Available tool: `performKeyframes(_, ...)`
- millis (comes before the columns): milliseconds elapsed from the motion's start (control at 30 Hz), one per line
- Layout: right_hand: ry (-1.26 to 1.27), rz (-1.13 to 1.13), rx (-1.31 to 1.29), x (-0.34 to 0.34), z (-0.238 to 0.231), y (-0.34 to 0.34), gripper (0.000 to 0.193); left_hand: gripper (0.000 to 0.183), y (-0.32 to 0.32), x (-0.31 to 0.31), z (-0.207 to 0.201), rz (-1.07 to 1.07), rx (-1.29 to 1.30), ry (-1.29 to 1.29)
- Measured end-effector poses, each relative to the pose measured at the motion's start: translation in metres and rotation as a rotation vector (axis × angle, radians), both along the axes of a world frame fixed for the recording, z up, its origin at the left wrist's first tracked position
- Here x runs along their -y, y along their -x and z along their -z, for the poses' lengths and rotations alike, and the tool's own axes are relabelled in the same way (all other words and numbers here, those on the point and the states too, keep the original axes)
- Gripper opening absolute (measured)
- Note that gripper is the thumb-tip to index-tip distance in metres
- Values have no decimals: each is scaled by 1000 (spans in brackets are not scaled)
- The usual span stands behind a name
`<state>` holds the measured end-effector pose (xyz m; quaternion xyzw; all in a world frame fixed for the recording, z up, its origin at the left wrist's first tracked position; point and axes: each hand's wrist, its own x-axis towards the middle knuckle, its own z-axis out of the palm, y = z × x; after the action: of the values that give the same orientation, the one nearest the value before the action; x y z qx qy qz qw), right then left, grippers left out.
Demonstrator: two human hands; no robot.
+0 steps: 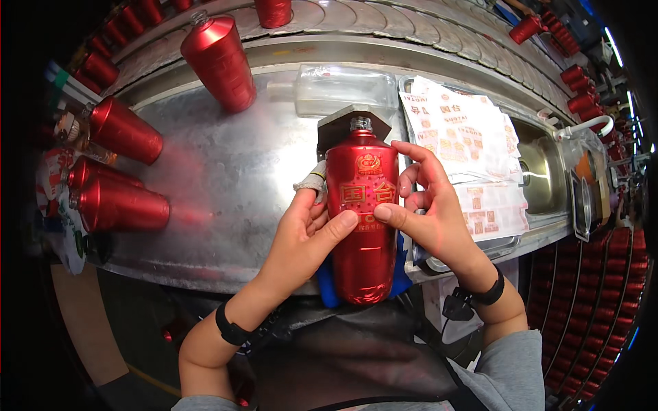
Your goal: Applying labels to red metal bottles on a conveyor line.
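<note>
A glossy red bottle (363, 264) with gold raised lettering and a clear neck rests tilted in front of me, its base toward my body. Behind its shoulder shows a dark angular block (332, 130), and blue cloth (327, 282) peeks out below. My left hand (305, 231) is closed around the bottle's left side, thumb on the front; one finger wears a whitish cloth wrap (312, 178). From the right, my right hand (430, 209) grips it with the thumb on the lettering and the index finger at the shoulder; its other fingers curl beside the glass.
Printed white sheets (473, 147) lie stacked on a tray at right, before a sink (540, 164) with a white faucet (586, 129). A clear container (346, 90) lies behind. Red bottles (221, 68) stand on the metal table (226, 178) at left. A slatted conveyor (391, 19) runs beyond.
</note>
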<state>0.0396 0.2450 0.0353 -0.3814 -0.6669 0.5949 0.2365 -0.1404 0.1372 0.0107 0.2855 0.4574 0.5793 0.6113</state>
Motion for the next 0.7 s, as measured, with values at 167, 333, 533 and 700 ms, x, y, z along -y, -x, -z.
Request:
performKeyframes(167,84,40,-75,-4,0,4,70,78,-1,-2,-6,10,7,7)
performKeyframes(333,84,120,-82,-16,0,21,56,75,-10,-2,-9,-14,-81,40)
performKeyframes(533,-24,165,64,-21,3,30,45,74,-10,-4,-6,-10,-106,65)
performKeyframes(700,-61,161,25,-23,5,29,41,67,-9,-7,-6,-29,-82,62)
